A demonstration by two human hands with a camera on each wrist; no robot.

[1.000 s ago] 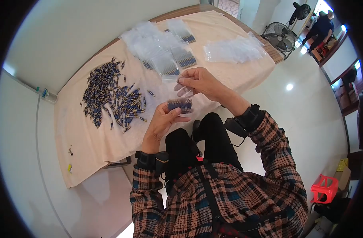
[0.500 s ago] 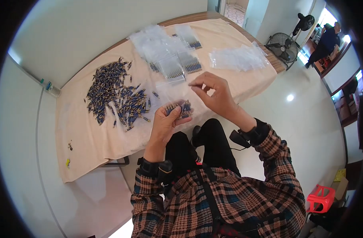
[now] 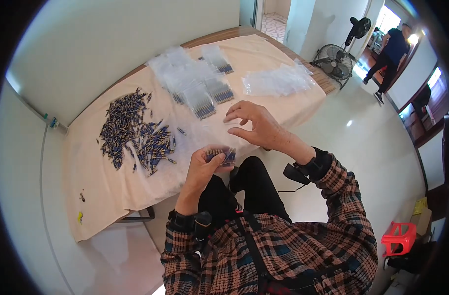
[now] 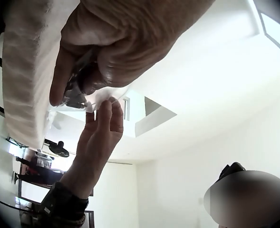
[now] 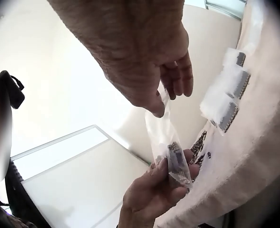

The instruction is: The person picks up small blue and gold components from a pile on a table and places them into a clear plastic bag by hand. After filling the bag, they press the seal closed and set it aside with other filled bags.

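My left hand [image 3: 200,171] grips a clear plastic bag [image 5: 157,135], its thumb across the front. Inside the bag's lower part sits a row of small blue plug-like pieces [image 3: 228,157] with gold ends, partly covered by that thumb. Above and to the right, my right hand [image 3: 259,127] has its thumb and fingers apart, near the bag's upper end. In the right wrist view the bag's clear film rises from the left hand to the right thumb. Left of the hands, a large pile of the same loose blue pieces [image 3: 121,123] lies on the cloth.
Filled clear bags [image 3: 201,102] overlap at the table's back middle. Flat clear bags [image 3: 278,81] lie at the right on the beige cloth [image 3: 104,196]. A floor fan [image 3: 334,63] and another person [image 3: 394,51] are beyond the table; a red stool [image 3: 399,238] stands at right.
My right hand drew away from the bag, its pinched thumb and fingers spreading apart. My left hand keeps its grip on the bag. The person in the background has moved.
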